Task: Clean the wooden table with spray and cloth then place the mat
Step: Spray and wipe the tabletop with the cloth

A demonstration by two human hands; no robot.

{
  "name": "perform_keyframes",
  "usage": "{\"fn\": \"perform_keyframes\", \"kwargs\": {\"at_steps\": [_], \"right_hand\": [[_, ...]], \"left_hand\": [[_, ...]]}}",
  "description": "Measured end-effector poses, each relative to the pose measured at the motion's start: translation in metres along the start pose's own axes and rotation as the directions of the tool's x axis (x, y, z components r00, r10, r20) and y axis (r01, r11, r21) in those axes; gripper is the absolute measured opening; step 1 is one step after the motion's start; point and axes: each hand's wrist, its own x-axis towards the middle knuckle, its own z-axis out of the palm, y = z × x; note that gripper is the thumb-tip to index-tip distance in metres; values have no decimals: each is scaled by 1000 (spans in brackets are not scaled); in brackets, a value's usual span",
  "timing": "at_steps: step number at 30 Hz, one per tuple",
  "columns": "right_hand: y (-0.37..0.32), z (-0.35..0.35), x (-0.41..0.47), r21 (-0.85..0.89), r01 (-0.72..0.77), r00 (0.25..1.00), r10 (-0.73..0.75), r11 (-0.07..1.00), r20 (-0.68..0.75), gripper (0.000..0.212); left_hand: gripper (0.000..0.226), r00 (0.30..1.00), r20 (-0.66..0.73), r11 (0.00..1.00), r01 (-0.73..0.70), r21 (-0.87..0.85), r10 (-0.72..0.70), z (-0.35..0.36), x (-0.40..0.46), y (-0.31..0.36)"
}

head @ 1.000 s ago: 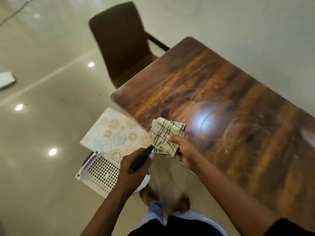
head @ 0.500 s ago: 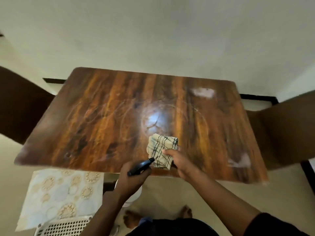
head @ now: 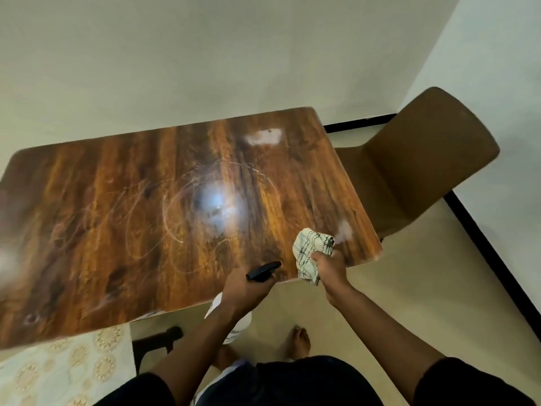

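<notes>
The wooden table (head: 123,218) fills the middle of the view, its top streaked with curved scratch marks and pale smudges. My left hand (head: 244,287) grips a white spray bottle (head: 229,323) by its black head, at the table's near edge; the bottle body hangs below the edge. My right hand (head: 329,266) holds a crumpled cream cloth (head: 310,253) with dark check lines over the near right corner. A cream mat (head: 67,367) with gold round patterns lies low at the bottom left, partly under the table edge.
A brown chair (head: 424,168) stands at the table's right end. A white wall runs behind the table, with a black skirting strip (head: 480,247) along the floor at right. My bare foot (head: 298,341) is on the beige floor. A dark table foot (head: 158,341) shows underneath.
The view swung from the table's left end to its right end. My right hand carried the cloth rightward to the near right corner. The left hand with the bottle followed along the edge.
</notes>
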Motion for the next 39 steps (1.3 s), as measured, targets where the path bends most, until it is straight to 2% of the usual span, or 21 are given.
{"fn": "perform_keyframes", "kwargs": {"at_steps": [4, 9, 14, 19, 21, 24, 27, 29, 31, 32, 34, 35, 37, 39], "right_hand": [[0, -28, 9, 22, 31, 995, -29, 999, -93, 23], [5, -64, 21, 20, 13, 967, -7, 1000, -253, 31], [21, -92, 42, 57, 8, 928, 14, 998, -372, 52], [5, -101, 32, 76, 0, 912, 31, 997, -408, 43], [2, -103, 31, 83, -4, 907, 38, 997, -419, 40], [0, -104, 34, 61, -3, 903, 29, 998, -429, 40], [0, -108, 38, 46, 3, 902, 17, 999, -432, 47], [-4, -110, 37, 43, -1, 898, 20, 999, -439, 47], [-5, -114, 36, 47, -2, 894, 23, 999, -448, 42], [-5, -117, 35, 43, -2, 890, 21, 999, -456, 42], [-1, -122, 36, 41, 1, 878, 19, 999, -478, 42], [2, -125, 36, 49, 1, 873, 23, 999, -487, 41], [4, -130, 35, 64, 0, 865, 32, 998, -501, 41], [8, -133, 35, 69, 11, 860, 26, 998, -509, 40]], "left_hand": [[48, 999, 39, 996, 23, 88, -27, 22, 20, 17], [25, 995, 74, 986, 52, 156, -64, 46, 45, 35], [28, 993, 111, 981, 10, 194, -32, 68, 62, 50], [25, 992, 125, 989, 1, 151, -20, 88, 70, 70], [36, 991, 133, 992, -4, 123, -13, 94, 72, 78], [65, 989, 145, 996, -33, 82, 21, 103, 73, 89], [73, 988, 149, 997, -55, 54, 47, 112, 71, 98], [68, 984, 171, 997, -65, 49, 56, 114, 70, 100], [49, 986, 159, 992, -73, 103, 56, 116, 69, 100], [48, 988, 148, 990, -71, 118, 53, 116, 69, 99], [61, 988, 152, 993, -35, 116, 17, 116, 69, 99], [58, 986, 165, 992, -13, 125, -8, 116, 70, 99], [32, 980, 190, 987, 32, 160, -63, 115, 72, 97], [17, 978, 198, 987, 43, 156, -74, 113, 73, 92]]}}
